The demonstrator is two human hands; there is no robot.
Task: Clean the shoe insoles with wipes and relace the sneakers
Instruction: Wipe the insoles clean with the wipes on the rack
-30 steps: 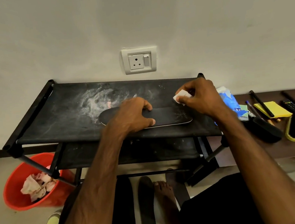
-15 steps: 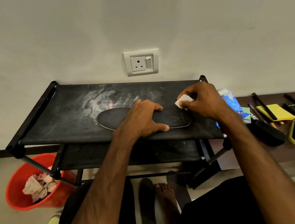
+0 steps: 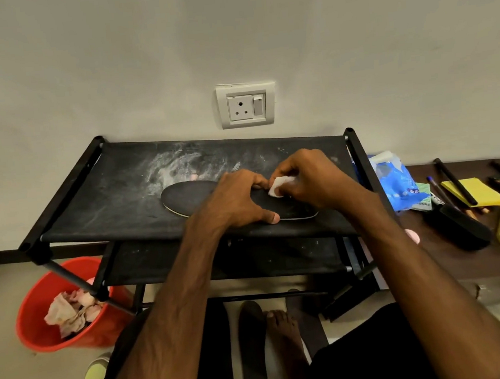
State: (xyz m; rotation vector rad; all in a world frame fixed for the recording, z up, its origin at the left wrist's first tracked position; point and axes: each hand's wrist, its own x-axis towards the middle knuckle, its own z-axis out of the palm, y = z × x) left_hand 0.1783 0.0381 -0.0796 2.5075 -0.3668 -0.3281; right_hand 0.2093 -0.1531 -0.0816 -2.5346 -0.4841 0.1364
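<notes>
Left hand [image 3: 237,201]: fingers spread, pressing on the insole [image 3: 189,199]
Wipe [image 3: 278,187]: on the insole, pinched by right hand [image 3: 307,181] fingers

Head camera looks forward and down, close over the rack [image 3: 98,202].

the rack's [image 3: 71,202] top is matt black cloth, dusted white near its back edge, on black tube frame. glossy red plastic bucket [image 3: 37,326]; shiny blue plastic pack [image 3: 396,182]; brown wood table [image 3: 461,264].
</notes>
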